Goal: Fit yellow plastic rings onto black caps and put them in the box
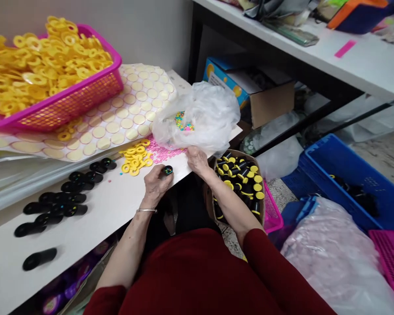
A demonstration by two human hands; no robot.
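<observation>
My left hand [155,186] is wrapped round a small black tube [167,170], its open end facing up with coloured bits inside. By the edge of the white worktop [118,201], my right hand [198,161] has its fingers curled together beside a spread of small pink beads [164,151]. What those fingers hold, if anything, is hidden. Just beyond that hand lies a clear plastic bag [210,116] with tiny multicoloured beads [184,122]. Yellow rings [136,158] are heaped left of the pink beads. Several black tubes [61,201] stand or lean along the worktop to the left.
A pink basket [75,96] full of yellow rings rests on a sheet of round stickers [131,118]. Below my right forearm sits a box of black tubes with yellow caps [239,175]. Blue crates [354,175] and a large plastic sack [335,253] are at right.
</observation>
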